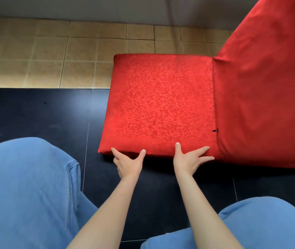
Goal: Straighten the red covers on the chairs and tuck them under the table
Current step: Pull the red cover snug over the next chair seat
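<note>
The red cover [161, 103] lay stretched smooth over the chair seat [136, 146], its middle panel showing a crackled woven pattern and its edges plainer fabric. The same red cloth ran up over the chair back [268, 87], which rose at the right of the view, with a crease where seat and back met and a small dark hole [214, 130] near that seam. The chair stood on the floor, partly on the dark tiles [35, 114] and partly on the tan tiles [44, 56] beyond them.

Both hands were at the near edge of the seat. The left hand [127, 162] had its thumb and forefinger spread on the cover's front rim near the corner, the remaining fingers hidden below the edge, so whether its grip was closed on the fabric could not be told. The right hand [188, 159] rested just beside it, toward the chair back, fingers straight and splayed flat against the cover's edge, grip apart.

The person's knees in blue trousers [26, 191] filled the lower corners.
</note>
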